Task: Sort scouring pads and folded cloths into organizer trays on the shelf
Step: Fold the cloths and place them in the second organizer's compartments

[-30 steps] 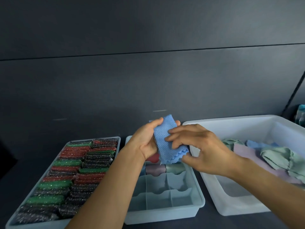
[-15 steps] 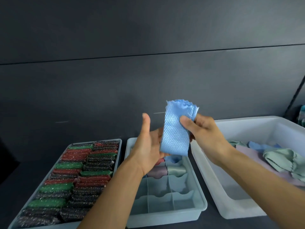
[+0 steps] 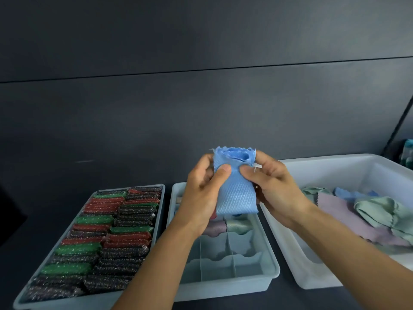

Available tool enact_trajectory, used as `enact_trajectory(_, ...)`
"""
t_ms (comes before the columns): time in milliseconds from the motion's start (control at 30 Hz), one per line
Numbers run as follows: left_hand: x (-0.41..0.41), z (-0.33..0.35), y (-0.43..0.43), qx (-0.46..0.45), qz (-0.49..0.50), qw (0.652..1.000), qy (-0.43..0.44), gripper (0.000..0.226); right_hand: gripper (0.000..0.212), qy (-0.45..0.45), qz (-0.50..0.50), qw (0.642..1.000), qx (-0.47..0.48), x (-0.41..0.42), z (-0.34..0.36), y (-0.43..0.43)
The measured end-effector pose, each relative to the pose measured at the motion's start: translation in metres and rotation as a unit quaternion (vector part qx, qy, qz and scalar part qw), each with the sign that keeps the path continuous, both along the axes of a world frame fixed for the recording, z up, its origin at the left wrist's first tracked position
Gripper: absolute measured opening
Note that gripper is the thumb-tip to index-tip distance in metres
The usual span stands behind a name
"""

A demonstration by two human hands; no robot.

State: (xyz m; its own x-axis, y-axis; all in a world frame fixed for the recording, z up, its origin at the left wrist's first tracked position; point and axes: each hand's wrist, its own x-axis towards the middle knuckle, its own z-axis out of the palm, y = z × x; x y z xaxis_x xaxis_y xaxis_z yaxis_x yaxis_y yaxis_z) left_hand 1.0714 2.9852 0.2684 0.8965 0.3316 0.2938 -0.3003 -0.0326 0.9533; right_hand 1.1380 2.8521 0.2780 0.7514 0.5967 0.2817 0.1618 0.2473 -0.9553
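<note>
The left hand [image 3: 202, 193], open half a second before, had been closed on the folded blue cloth [image 3: 237, 193]. It was pinched near its top by both thumbs, with the right hand [image 3: 274, 189] on its right edge. It was held above the divided tray [image 3: 223, 285], between the scouring pads [image 3: 89, 249] and the white bin [image 3: 312, 278].

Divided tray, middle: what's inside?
A purple roll and green roll side by side; nearer compartments hold nothing. Far rows are mostly covered by left hand, right hand and blue cloth.

My cloth [image 3: 237, 193] is light blue, diamond-textured. Left of my left hand [image 3: 201, 189], pads [image 3: 107, 238] glitter green, red and black. Right of my right hand [image 3: 274, 186], loose cloths [image 3: 377, 211]: mint, lilac, blue.
</note>
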Motion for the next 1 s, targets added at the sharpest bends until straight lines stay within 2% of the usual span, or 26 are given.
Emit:
enact_trajectory(33,-0.001,0.0,0.003,-0.003,-0.01,1.0,0.0,0.01,0.02,0.006,0.005,1.0,0.014,0.0,-0.001,0.0)
enact_trajectory(133,-0.005,0.001,0.008,-0.012,-0.021,1.0,0.01,0.014,0.047,-0.013,-0.011,1.0,0.005,-0.003,-0.002,0.002)
enact_trajectory(233,-0.009,0.002,0.012,-0.08,-0.043,0.994,0.054,0.023,0.051,-0.082,-0.042,0.995,-0.027,-0.005,-0.002,0.004)
enact_trajectory(267,-0.011,0.003,0.013,-0.095,-0.064,0.99,0.083,0.034,0.05,-0.115,-0.051,0.991,-0.044,-0.005,-0.003,0.004)
enact_trajectory(333,-0.014,0.003,0.016,-0.068,-0.094,0.984,0.134,0.055,0.052,-0.17,-0.059,0.981,-0.074,-0.006,-0.003,0.007)
enact_trajectory(400,-0.018,0.0,0.018,-0.007,-0.091,0.986,0.14,0.039,0.051,-0.184,-0.054,0.978,-0.082,-0.008,-0.003,0.007)
enact_trajectory(467,-0.019,-0.004,0.022,0.012,-0.059,0.992,0.115,0.024,0.045,-0.136,-0.048,0.988,-0.063,-0.006,-0.007,0.008)
enact_trajectory(533,-0.021,-0.008,0.025,0.029,-0.032,0.996,0.083,0.022,0.026,-0.043,-0.036,0.998,-0.019,-0.005,-0.011,0.011)
enact_trajectory(567,-0.021,-0.008,0.027,0.037,-0.018,0.997,0.064,0.02,0.025,-0.008,-0.03,0.999,-0.018,-0.006,-0.013,0.012)
enact_trajectory(633,-0.023,-0.011,0.03,0.075,0.008,0.997,0.023,0.014,0.037,-0.001,-0.003,0.997,-0.074,-0.008,-0.017,0.016)
enact_trajectory(700,-0.027,-0.013,0.033,0.1,0.014,0.995,-0.001,0.011,0.019,-0.024,0.017,0.996,-0.087,-0.013,-0.019,0.02)
enact_trajectory(767,-0.031,-0.015,0.039,0.078,-0.004,0.997,-0.015,0.01,0.011,0.013,0.028,0.998,-0.046,-0.015,-0.02,0.023)
enact_trajectory(867,-0.036,-0.021,0.052,-0.008,-0.067,0.998,-0.013,0.015,0.02,0.103,0.073,0.992,0.015,-0.018,-0.023,0.029)
enact_trajectory(1000,-0.046,-0.024,0.074,-0.069,-0.129,0.988,0.054,0.026,0.031,0.146,0.108,0.983,0.012,-0.023,-0.026,0.04)
